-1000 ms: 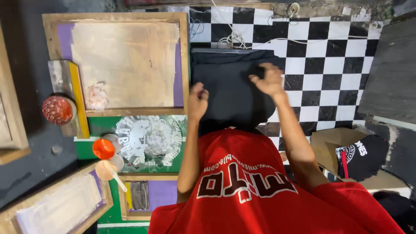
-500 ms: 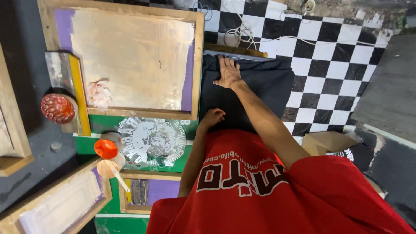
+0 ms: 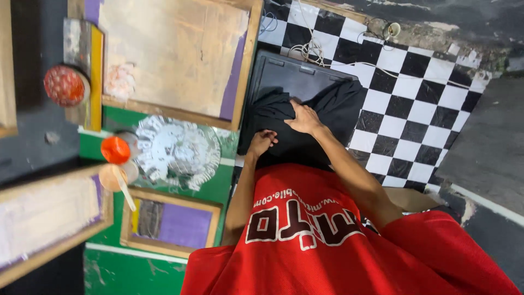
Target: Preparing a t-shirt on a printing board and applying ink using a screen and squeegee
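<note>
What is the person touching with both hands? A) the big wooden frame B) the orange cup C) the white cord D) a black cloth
D: the right hand lies flat on the black cloth, and the left hand rests curled at its near edge.

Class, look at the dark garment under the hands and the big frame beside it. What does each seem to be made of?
Black garment: soft matte cloth, probably cotton knit; it folds and wrinkles under the right hand. Large frame: bare, unvarnished wood, with grain visible; its stretched panel looks like paint-stained mesh, though that is uncertain.
</note>
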